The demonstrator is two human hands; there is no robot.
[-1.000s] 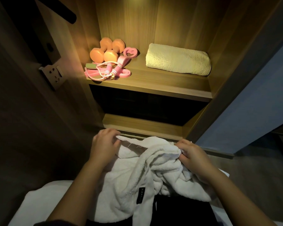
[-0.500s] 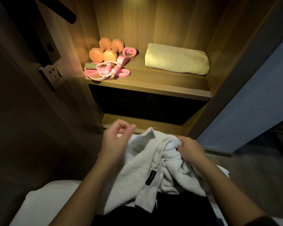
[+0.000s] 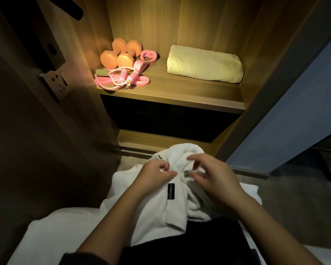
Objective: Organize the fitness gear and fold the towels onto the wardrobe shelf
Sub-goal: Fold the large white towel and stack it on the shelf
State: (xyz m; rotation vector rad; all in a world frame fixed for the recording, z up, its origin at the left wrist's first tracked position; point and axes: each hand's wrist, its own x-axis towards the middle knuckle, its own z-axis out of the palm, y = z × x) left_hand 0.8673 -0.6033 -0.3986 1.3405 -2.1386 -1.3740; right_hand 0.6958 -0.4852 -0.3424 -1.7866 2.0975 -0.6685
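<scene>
White towel [image 3: 161, 211]: bunched and unfolded, draped over the person's lap in front of the wardrobe, well below the front edge of the shelf [image 3: 172, 98]. Not on the shelf yet. Black label [image 3: 171, 191] faces up near the middle of the bunch.

Left hand [image 3: 155, 176]: fingers curled, thumb pinching a fold of the towel just above the label. Right hand [image 3: 214, 176]: over the bunch, just beside the left, fingers [image 3: 197, 157] loosely curled and slightly apart. It's blurred, so I can't tell if they have cloth or are only reaching for it.

Step, my read: hunting for an edge or corner to open the towel out. The fold itself isn't started.

Next move needs both hands on adjacent corners, pulled apart to get the towel flat. Then fold it to roughly match the cream towel [image 3: 204, 64] at the shelf's right end. The likely free spot is mid-shelf, between that towel and the gear.

Gear looks sorted: dumbbells [image 3: 120, 54] in the left back corner, jump rope [image 3: 120, 77] and pink band [image 3: 141, 81] in front of them by the left front edge.
</scene>
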